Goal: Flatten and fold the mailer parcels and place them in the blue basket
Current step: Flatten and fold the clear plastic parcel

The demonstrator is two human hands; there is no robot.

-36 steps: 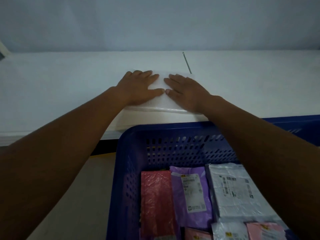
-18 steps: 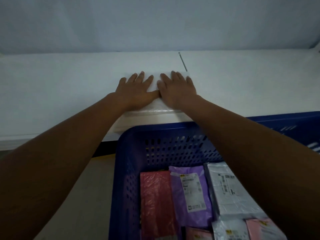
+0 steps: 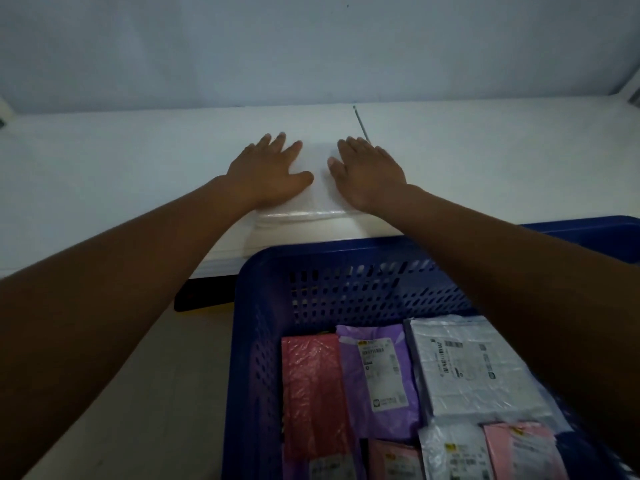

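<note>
A white mailer parcel (image 3: 320, 188) lies flat on the white table (image 3: 121, 174), near its front edge. My left hand (image 3: 270, 173) presses on the parcel's left part with straight, spread fingers. My right hand (image 3: 369, 169) presses flat on its right part. A strip of the parcel shows between my two thumbs. Below the table edge stands the blue basket (image 3: 263, 292). It holds several folded mailers: a red one (image 3: 311, 386), a purple one (image 3: 377, 375), a white one (image 3: 467, 372) and pink ones (image 3: 519, 448).
A thin grey rod (image 3: 362, 123) lies on the table just beyond my right hand. A plain wall rises behind the table. Beige floor (image 3: 156, 393) shows to the left of the basket, with a dark base under the table edge.
My two hands lay side by side with thumbs touching; they have slid apart across the parcel, the left one leftward and the right one rightward.
</note>
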